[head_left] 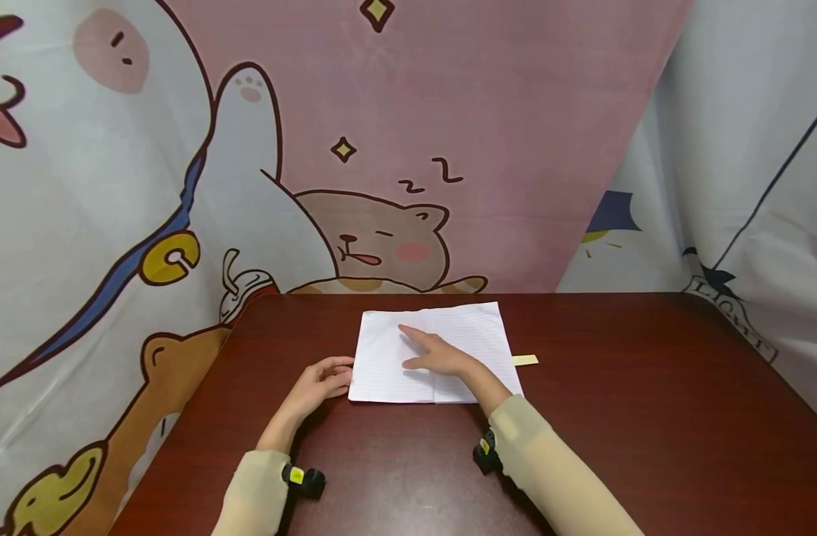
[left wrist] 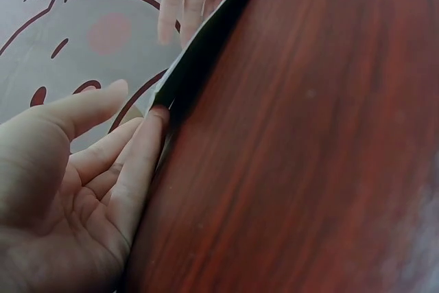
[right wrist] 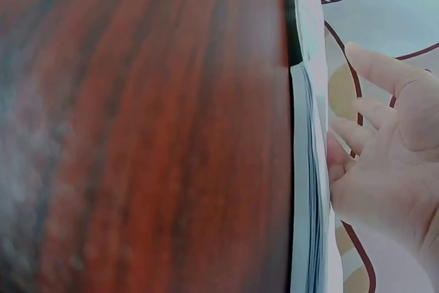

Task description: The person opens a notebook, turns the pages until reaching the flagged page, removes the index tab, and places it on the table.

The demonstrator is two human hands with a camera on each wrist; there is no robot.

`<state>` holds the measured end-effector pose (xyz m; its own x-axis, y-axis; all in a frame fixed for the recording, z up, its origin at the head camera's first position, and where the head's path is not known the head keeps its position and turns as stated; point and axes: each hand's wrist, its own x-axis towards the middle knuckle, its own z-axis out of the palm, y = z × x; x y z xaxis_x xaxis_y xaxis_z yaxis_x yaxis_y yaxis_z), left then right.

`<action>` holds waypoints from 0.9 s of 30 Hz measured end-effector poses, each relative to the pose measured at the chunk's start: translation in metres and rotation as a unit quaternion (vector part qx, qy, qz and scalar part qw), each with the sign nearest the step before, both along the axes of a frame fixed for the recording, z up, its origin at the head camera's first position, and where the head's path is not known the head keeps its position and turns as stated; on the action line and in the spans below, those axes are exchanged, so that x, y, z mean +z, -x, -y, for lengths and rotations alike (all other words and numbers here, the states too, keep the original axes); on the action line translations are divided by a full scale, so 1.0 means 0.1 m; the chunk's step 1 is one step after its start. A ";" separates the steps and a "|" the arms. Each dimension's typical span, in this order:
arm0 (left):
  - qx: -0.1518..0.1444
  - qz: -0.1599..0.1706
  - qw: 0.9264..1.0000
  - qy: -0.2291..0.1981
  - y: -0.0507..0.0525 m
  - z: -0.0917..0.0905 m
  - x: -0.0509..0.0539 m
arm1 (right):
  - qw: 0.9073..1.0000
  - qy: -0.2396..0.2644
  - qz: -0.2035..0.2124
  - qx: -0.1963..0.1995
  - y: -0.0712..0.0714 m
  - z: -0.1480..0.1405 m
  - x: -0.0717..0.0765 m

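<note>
White and ruled, a spread-out notebook [head_left: 425, 387] lay on the reddish-brown table [head_left: 649, 387]. At its left edge the left hand [head_left: 320, 385] touched with loosely straightened fingers, thumb raised apart. Over the notebook's left page the right hand [head_left: 442, 356] was spread, its little-finger side on the paper. A yellow strip [head_left: 525, 360] stuck out beyond the notebook's right edge; behind it hung printed cloth [head_left: 516, 134].

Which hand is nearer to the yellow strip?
Right. The right hand is at the middle of the open notebook, left of the yellow strip; the left hand is at the notebook's left edge.
</note>
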<state>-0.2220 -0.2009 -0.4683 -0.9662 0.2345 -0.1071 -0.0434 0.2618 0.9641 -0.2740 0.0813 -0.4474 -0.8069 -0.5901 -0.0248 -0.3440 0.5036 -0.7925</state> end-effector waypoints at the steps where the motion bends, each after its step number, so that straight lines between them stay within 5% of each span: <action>1: 0.001 -0.001 1.000 0.005 0.00 0.00 0.00 | 1.000 0.006 0.004 0.003 0.00 0.00 0.00; 16: -0.004 -0.043 0.997 0.058 0.00 0.00 -0.02 | 0.999 0.035 0.039 -0.011 0.00 -0.09 0.00; 27: -0.014 -0.058 0.997 0.056 0.00 0.01 -0.01 | 0.985 0.154 0.025 -0.074 0.07 -0.19 -0.10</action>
<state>-0.2217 -0.2018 -0.4688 -0.9670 0.2536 -0.0227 0.0745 0.3671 0.9272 -0.2814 0.1008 -0.4573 -0.8867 -0.4525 0.0950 -0.2419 0.2788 -0.9294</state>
